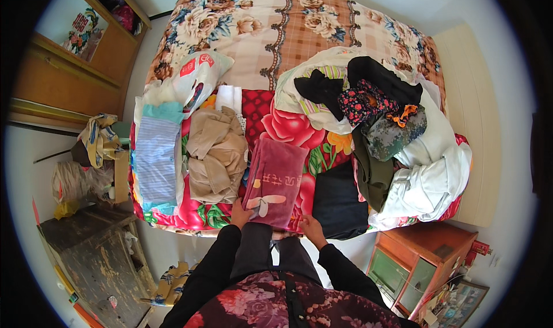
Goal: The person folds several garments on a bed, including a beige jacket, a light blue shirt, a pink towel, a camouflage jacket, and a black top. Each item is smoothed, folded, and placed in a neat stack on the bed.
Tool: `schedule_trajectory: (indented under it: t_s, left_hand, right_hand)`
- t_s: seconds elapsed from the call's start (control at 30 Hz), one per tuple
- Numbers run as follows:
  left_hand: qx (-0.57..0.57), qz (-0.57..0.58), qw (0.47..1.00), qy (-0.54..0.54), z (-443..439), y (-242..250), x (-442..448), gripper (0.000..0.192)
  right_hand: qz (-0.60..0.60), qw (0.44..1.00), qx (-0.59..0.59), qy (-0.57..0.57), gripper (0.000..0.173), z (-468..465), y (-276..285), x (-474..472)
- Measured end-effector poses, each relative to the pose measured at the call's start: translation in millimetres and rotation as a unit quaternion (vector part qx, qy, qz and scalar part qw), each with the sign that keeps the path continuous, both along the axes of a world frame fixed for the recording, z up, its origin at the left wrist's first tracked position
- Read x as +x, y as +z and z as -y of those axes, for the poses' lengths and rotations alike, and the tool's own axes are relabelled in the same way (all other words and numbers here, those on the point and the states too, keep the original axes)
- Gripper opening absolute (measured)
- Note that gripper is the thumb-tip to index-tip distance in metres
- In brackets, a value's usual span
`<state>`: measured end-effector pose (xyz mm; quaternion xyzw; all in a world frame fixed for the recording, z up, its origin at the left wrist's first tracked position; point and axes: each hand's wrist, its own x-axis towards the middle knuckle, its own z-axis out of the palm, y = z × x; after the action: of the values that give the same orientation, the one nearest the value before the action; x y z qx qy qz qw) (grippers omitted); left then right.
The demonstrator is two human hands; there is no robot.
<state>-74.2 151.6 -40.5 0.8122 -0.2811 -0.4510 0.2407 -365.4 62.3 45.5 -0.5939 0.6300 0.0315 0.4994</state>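
A folded dusky-pink plush garment with a printed flower and writing lies on the bed before me. My left hand holds its near left edge, thumb on top. My right hand is at its near right corner; whether the fingers pinch the cloth is hard to see. To the left is a loosely bundled beige garment, with a folded blue striped garment beyond it. Folded black cloth lies just right of the pink one.
A heap holds a camouflage garment, olive cloth and a white garment at right. A filled plastic bag and white cloth sit at left. Red floral bedding lies beneath. A wooden cabinet stands near right.
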Motion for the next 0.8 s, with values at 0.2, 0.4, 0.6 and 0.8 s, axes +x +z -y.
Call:
schedule_trajectory:
  t_s: [0.2,0.4,0.6,0.8]
  left_hand:
    - [0.052,-0.204,0.964,0.163,11,9,-1,0.072]
    - [0.094,-0.488,0.862,0.097,35,71,3,0.042]
    - [0.053,-0.594,0.795,0.114,59,139,4,0.040]
    - [0.005,-0.674,0.722,0.158,56,194,4,0.045]
  right_hand:
    - [0.004,1.000,-0.021,-0.003,0.030,-8,-3,-6]
    - [0.026,0.999,0.009,-0.019,0.033,-6,-4,-11]
    - [0.153,0.897,0.287,-0.301,0.051,16,22,17]
    - [0.502,0.670,0.441,-0.323,0.065,22,87,28]
